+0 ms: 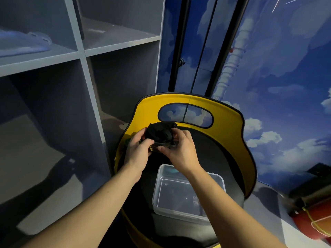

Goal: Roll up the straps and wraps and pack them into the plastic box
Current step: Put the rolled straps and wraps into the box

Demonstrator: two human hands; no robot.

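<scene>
A black rolled-up wrap [160, 133] with a small yellow tag is held in the air between both hands, above the yellow basket. My left hand [138, 151] grips its left side with curled fingers. From the right, my right hand [179, 149] pinches the roll with thumb and fingers. Below the hands a clear plastic box [180, 212] sits open inside the basket; my right forearm crosses over its far corner. Inside the box I can make out nothing but a faint bluish shape at its far end.
The yellow basket [231, 126] with black trim and a handle cutout stands on the floor. A grey cubby shelf [84, 56] rises on the left, with a pale item in one upper compartment. A blue cloud-print wall is behind. An orange ball [315, 224] lies at the lower right.
</scene>
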